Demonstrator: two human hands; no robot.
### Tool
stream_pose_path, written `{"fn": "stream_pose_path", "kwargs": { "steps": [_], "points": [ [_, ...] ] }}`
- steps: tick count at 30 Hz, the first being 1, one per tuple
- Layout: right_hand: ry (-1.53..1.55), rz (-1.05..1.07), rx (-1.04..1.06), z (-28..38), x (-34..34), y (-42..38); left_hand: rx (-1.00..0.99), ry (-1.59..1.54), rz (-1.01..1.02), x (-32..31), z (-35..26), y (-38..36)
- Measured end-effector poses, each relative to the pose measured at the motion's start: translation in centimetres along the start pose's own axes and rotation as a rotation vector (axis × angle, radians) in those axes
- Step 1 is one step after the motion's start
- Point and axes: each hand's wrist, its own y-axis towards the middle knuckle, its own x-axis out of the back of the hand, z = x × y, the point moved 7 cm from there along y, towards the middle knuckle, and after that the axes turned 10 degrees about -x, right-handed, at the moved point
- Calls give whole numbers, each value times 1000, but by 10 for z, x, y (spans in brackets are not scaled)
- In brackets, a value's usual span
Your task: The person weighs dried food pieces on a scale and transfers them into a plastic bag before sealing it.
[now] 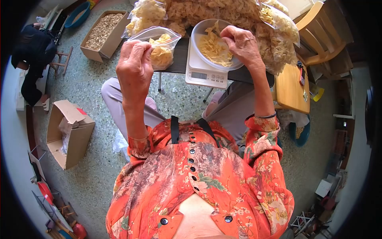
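Note:
My left hand (136, 59) is closed in a pinch at the top edge of a clear zip bag (169, 38), which is partly filled with pale yellow dried flakes. My right hand (242, 44) is over the right side of a white plastic bowl (193, 42), its fingers drawn together. What those fingers hold, if anything, is hidden. Yellow dried flakes (215, 47) lie inside the bowl. Under the bowl is a white kitchen scale (207, 79) with a small display, its digits too small to read. The scale rests on a dark table (180, 59).
Filled bags (278, 24) surround a large heap of flakes (223, 10) at the back. A wooden chair (318, 36) and a wooden stool (292, 89) stand right. Cardboard boxes (101, 53) are on the floor to the left, where another person (36, 55) bends over.

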Motion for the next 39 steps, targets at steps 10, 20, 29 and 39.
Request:
{"fn": "stream_pose_path", "kwargs": {
  "steps": [10,20,29,39],
  "points": [
    [-200,-1,53,16,-33,1,-65,0,-31,3,-4,8],
    [277,-146,-18,6,12,-11,-31,-45,-47,1,-5,8],
    [833,-251,244,120,8,-32,-56,-74,-70,2,-5,3],
    [500,-400,247,111,10,-22,-71,11,-74,5,2,2]
  ]
}}
